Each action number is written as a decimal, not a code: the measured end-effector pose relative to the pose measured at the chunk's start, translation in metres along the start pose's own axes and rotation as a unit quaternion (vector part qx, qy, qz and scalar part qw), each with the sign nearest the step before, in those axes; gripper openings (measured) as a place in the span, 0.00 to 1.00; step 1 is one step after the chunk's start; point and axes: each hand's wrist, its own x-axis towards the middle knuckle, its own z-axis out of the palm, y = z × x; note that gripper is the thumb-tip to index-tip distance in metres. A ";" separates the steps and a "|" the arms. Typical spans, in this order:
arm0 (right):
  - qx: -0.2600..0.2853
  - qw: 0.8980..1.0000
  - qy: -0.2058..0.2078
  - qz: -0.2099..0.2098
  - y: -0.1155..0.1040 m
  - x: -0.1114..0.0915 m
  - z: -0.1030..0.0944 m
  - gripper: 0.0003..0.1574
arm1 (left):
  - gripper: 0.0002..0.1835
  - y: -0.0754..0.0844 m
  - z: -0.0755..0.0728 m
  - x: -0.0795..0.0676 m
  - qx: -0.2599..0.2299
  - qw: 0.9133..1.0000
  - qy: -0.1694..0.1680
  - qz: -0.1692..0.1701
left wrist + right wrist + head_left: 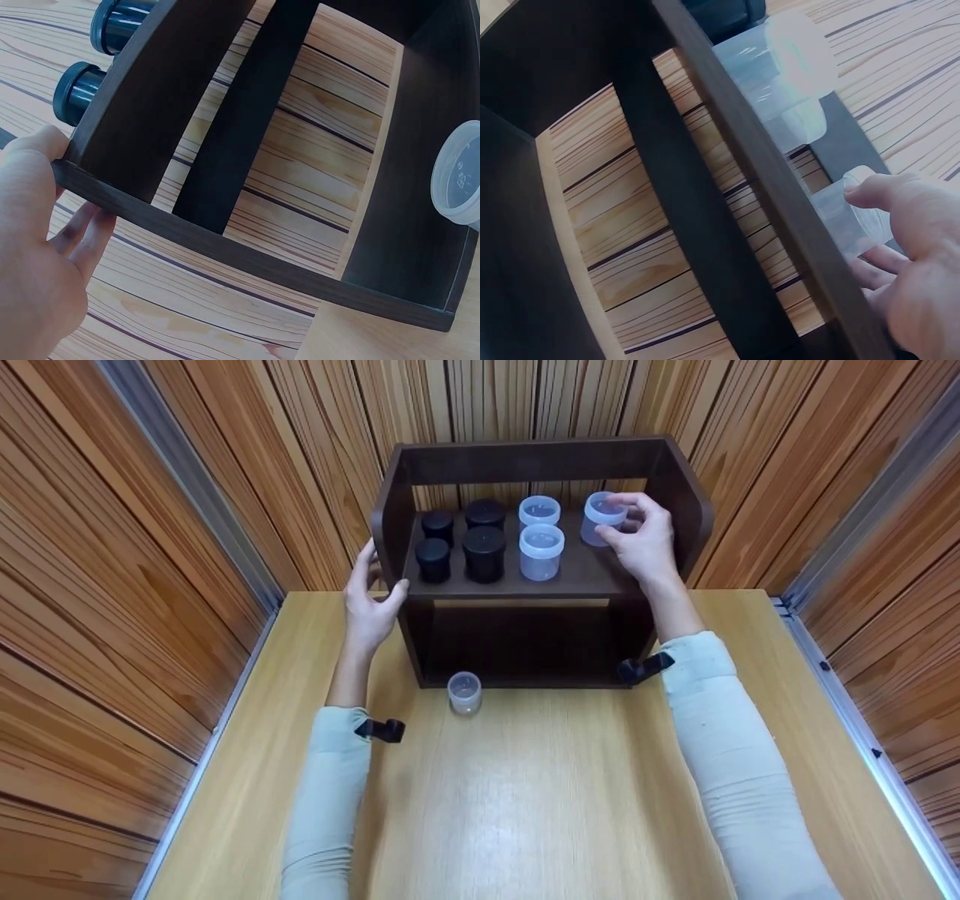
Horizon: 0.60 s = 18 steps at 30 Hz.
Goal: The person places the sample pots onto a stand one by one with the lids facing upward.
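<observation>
A dark brown two-level shelf (577,577) stands at the back of the table. My left hand (370,611) grips its left side panel, thumb on the front edge and fingers round the outer side. At the right end of the upper level, my right hand (649,544) pinches a translucent plastic jar (598,531) near its rim, thumb in front. Two more translucent jars, a front one (541,561) and a back one (538,512), stand in a row left of it. In the right wrist view, the pinched jar (838,225) is partly behind the board.
Black lidded jars, two wider (484,556) and two narrower (433,562), fill the upper level's left part. A small clear jar (465,694) stands on the table (510,795) before the shelf's lower front edge. Wood-patterned walls (315,465) enclose the table.
</observation>
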 end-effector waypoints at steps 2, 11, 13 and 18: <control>-0.004 1.000 0.002 0.002 0.001 0.001 0.001 0.26 | 0.39 0.000 0.001 0.001 -0.002 1.000 0.001 0.001; 0.001 1.000 -0.008 0.008 0.004 0.002 0.004 0.26 | 0.39 -0.001 0.001 0.001 -0.002 1.000 0.001 0.001; -0.002 1.000 -0.008 0.010 0.004 0.001 0.004 0.27 | 0.39 -0.001 0.000 0.000 0.001 1.000 0.001 0.000; -0.007 1.000 -0.008 0.003 0.003 0.000 0.004 0.30 | 0.40 -0.001 0.000 0.000 0.007 1.000 -0.001 0.003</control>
